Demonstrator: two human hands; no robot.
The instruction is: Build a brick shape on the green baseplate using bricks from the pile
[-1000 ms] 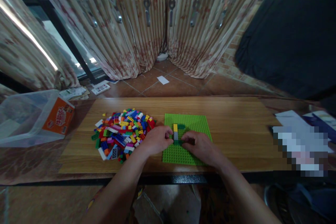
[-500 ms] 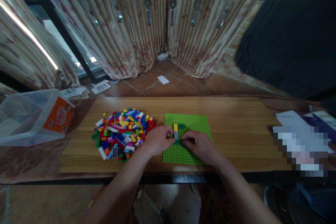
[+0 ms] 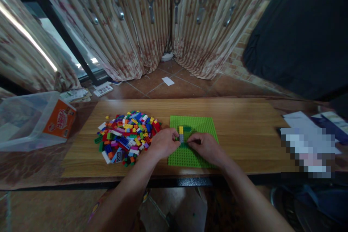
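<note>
A bright green baseplate (image 3: 202, 125) lies on the wooden board, carrying a small group of bricks. In it a yellow brick (image 3: 181, 129) stands behind a grey brick (image 3: 181, 138), with a dark green brick (image 3: 187, 129) to the right. A teal-green piece (image 3: 184, 145) shows low between my fingertips. My left hand (image 3: 165, 143) is curled closed at the group's left side; whatever its fingers grip is hidden. From the right, my right hand (image 3: 206, 147) reaches in with thumb and fingers pinched close to the teal-green piece; its exact hold cannot be made out.
A heap of mixed coloured bricks (image 3: 126, 136) spreads over the wooden board (image 3: 244, 134) left of the baseplate. Farther left stands a clear plastic bin (image 3: 29, 116) with an orange label. Papers (image 3: 301, 123) lie at the right end, partly blurred out.
The camera view has shifted slightly, so everything sits a little higher in the picture. Both hands stay at the same bricks, with the right fingers only slightly moved.
</note>
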